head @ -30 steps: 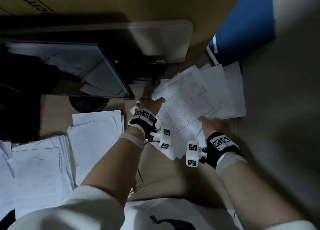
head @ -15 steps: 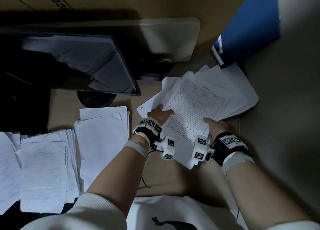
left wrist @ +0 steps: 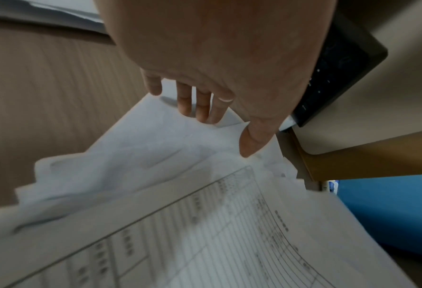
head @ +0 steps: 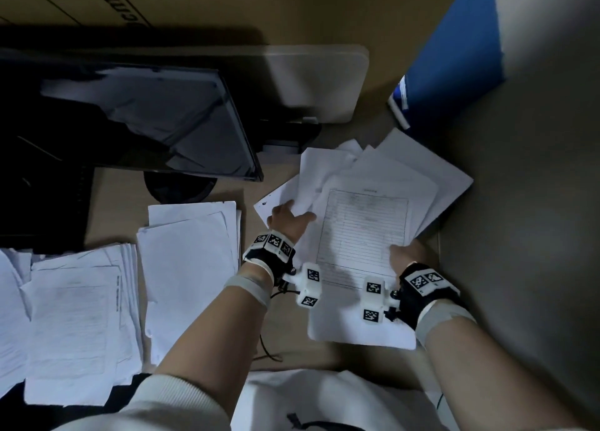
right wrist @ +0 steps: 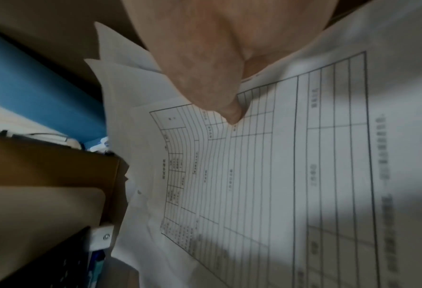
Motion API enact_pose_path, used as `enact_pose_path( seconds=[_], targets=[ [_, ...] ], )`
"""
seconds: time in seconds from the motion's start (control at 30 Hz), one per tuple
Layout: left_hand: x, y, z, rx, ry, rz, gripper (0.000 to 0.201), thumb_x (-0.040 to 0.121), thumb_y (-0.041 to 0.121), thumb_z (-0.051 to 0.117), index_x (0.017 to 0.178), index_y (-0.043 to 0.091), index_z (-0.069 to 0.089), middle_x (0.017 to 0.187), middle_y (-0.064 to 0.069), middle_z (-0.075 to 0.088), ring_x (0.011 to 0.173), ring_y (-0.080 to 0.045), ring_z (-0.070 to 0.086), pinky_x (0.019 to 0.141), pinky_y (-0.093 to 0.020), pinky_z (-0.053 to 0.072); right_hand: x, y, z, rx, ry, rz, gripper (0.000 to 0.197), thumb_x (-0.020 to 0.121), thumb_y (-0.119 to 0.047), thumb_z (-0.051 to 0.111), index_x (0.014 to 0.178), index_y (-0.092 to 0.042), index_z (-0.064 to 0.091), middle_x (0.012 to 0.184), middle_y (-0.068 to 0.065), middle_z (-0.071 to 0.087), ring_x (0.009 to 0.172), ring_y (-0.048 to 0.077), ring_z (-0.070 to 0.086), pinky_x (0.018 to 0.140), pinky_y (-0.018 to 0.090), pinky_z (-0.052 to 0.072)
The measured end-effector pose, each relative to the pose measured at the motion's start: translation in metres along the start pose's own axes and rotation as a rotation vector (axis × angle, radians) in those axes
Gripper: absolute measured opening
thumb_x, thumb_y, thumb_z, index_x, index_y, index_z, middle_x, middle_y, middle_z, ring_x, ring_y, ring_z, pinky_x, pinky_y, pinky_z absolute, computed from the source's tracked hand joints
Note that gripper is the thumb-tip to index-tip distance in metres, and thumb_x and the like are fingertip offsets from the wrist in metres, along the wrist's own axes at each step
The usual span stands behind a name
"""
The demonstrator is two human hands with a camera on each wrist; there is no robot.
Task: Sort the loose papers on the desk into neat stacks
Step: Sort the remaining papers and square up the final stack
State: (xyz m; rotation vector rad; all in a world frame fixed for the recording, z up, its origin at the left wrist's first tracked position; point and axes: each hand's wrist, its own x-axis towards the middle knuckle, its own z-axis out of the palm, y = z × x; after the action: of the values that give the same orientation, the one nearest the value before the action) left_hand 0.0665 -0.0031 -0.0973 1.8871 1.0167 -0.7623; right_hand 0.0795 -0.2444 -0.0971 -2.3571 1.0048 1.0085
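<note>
Both hands are on a loose bundle of white papers at the desk's right side. Its top sheet is a printed form with a ruled table, also seen close up as the form. My left hand is at the bundle's left edge. Its fingers are straight on a blank sheet and the thumb lies flat on top. My right hand grips the bundle's near right edge. Its thumb presses on the form and its fingers are hidden beneath.
Two rough paper stacks lie to the left, one beside my left forearm and one at the desk's near-left edge. A black monitor stands behind them. A blue binder leans at the back right beside a grey partition. A cardboard box is behind.
The bundle has turned clockwise and come nearer to me, its form now almost upright. Both hands moved with it and closer together, and the sheets behind fanned out less.
</note>
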Motion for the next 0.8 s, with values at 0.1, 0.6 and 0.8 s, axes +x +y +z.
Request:
enact_pose_path(
  seconds=[0.1,0.6,0.8],
  targets=[
    [-0.006,-0.006,0.004,0.009,-0.036,-0.029,0.093,0.074,0.057,0.065,0.153,0.019,0.035,0.155,-0.014,0.029,0.143,-0.037,0.030,0.117,-0.048,0.029,-0.007,0.005,0.008,0.041,-0.004,-0.041,0.051,0.087,-0.033,0.054,0.134,-0.013,0.053,0.133,0.013,0.059,0.109,0.035,0.063,0.097,0.043,0.051],
    [-0.003,-0.010,-0.017,0.083,0.007,-0.062,0.093,0.087,0.049,0.066,0.158,0.012,0.019,0.160,-0.015,0.021,0.145,-0.037,0.025,0.114,-0.047,0.031,-0.009,0.004,0.044,0.218,-0.422,-0.064,0.029,0.084,-0.031,0.076,0.092,-0.009,0.058,0.094,0.009,0.065,0.079,0.025,0.060,0.086,0.039,0.048],
    [-0.017,-0.015,-0.008,0.089,-0.057,-0.088,0.076,0.091,0.051,0.058,0.153,0.014,0.033,0.153,-0.016,0.040,0.137,-0.036,0.040,0.113,-0.042,0.033,-0.033,0.001,0.015,0.096,-0.265,-0.106,0.062,0.093,-0.041,0.064,0.139,-0.002,0.048,0.136,0.012,0.057,0.118,0.032,0.057,0.094,0.035,0.044]
  ],
)
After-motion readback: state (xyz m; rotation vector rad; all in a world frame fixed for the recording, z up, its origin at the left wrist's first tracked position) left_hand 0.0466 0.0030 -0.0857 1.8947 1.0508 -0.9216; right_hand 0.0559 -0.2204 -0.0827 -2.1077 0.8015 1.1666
